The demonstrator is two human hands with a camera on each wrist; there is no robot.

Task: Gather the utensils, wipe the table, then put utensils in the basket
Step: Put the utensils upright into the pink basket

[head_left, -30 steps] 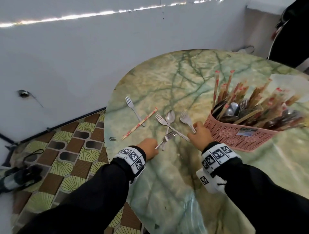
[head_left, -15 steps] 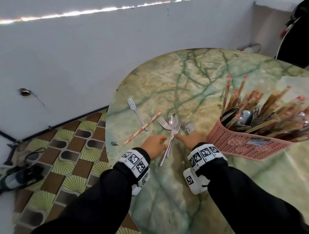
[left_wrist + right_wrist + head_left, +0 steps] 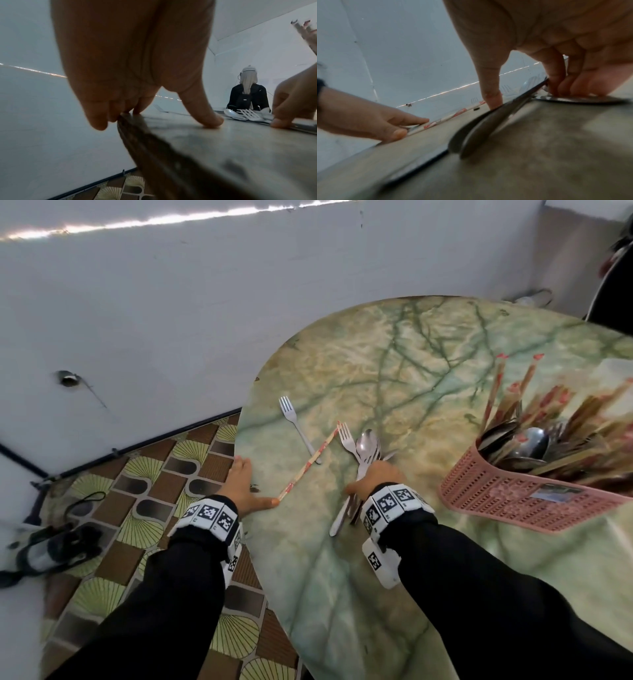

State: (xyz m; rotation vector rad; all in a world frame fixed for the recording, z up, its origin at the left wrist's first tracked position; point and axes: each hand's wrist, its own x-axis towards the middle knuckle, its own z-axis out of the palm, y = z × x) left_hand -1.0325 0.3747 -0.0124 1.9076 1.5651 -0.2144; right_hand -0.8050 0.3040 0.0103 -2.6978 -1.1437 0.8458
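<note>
Utensils, thin shiny steel forks and a spoon, lie bunched under the right hand, whose curled fingers press their handles to the marbled green table. Left hand lies spread at the table edge, thumb touching paper-wrapped chopsticks; beyond, a lone fork and pink perforated plastic basket.

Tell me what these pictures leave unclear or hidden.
- Head view: the right hand covers the middle of the bundled forks and spoon, so its hold is unseen.
- Head view: the frame edge cuts off the pink basket.
- Right wrist view: the handles are blurred.
</note>
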